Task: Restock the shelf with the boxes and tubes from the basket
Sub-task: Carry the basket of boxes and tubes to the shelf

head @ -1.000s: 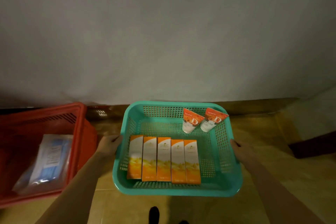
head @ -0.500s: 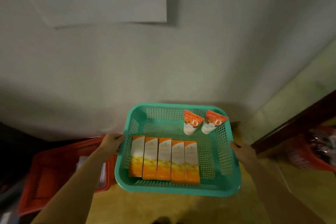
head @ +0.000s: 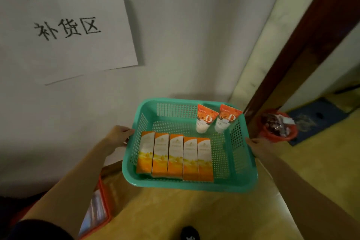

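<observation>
- Left grip [head: 118,136] is clasping the left rim of the basket [head: 187,188], thumb lying over the edge. Right grip [head: 257,145] is holding the right rim; its fingers are hiding behind the mesh wall.
- Basket is hanging in the air between the two arms, clear of the floor and roughly level.
- Five boxes [head: 175,156] are lying flat in a row, side by side, along the near left of the basket. Two tubes [head: 216,119] are leaning in the far right corner, caps down. Nothing has shifted over the last second.
- The view is swinging up and to the right: the red crate [head: 103,200] is slipping off to the lower left, and a paper sign [head: 78,31] on the wall is now showing in full.
- A dark door frame [head: 311,48] and a red bucket [head: 278,126] are coming in on the right.
- Reading: the person is probably rising and turning away from the pickup spot, carrying the full load.
- No shelf is showing yet, so restocking itself is not yet starting; keeping the basket level matters for the leaning tubes.
</observation>
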Motion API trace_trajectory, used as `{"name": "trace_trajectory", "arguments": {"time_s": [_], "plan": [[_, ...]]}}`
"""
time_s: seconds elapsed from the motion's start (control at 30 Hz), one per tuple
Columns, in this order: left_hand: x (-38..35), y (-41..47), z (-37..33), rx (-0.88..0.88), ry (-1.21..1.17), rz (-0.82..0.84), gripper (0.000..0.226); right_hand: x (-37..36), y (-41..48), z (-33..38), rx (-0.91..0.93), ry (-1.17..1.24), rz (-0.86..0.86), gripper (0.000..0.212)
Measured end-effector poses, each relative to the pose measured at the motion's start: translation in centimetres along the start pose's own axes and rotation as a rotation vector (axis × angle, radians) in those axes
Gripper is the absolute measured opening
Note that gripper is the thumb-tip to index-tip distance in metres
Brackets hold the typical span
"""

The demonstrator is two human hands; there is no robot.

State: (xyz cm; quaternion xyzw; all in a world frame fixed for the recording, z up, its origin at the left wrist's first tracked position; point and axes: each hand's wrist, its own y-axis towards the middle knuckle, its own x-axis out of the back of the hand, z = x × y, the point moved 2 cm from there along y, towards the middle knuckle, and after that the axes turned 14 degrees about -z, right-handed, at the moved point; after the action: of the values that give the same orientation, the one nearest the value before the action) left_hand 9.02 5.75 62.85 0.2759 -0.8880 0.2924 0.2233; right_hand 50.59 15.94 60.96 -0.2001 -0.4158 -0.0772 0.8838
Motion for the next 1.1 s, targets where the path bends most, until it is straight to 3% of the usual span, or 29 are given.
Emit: {"name": "trace_trajectory", "arguments": {"time_s": [0.3, 0.6, 1.0, 1.1], "plan": [[-4.7, -2.6, -4.7, -0.259, 0.146, 0.314, 0.03, 5.5, -12.6, -8.9, -0.318, 0.148, -0.303, 0.039], [-13.5, -11.8, -6.0, -0.487, 0.3, 0.606, 0.022, 8.6, -27.5, -21.1, -0.647, 0.224, -0.483, 0.043], [-20.8, -32.2, 0.3, -0.716, 0.501, 0.921, 0.031, 8.7, -50.6, -36.4, -0.976, 0.348, -0.789, 0.039], [-20.7, -38.2, 3.2, -0.759, 0.548, 0.988, 0.031, 8.0, -56.9, -40.0, -1.05, 0.379, -0.837, 0.048]]}}
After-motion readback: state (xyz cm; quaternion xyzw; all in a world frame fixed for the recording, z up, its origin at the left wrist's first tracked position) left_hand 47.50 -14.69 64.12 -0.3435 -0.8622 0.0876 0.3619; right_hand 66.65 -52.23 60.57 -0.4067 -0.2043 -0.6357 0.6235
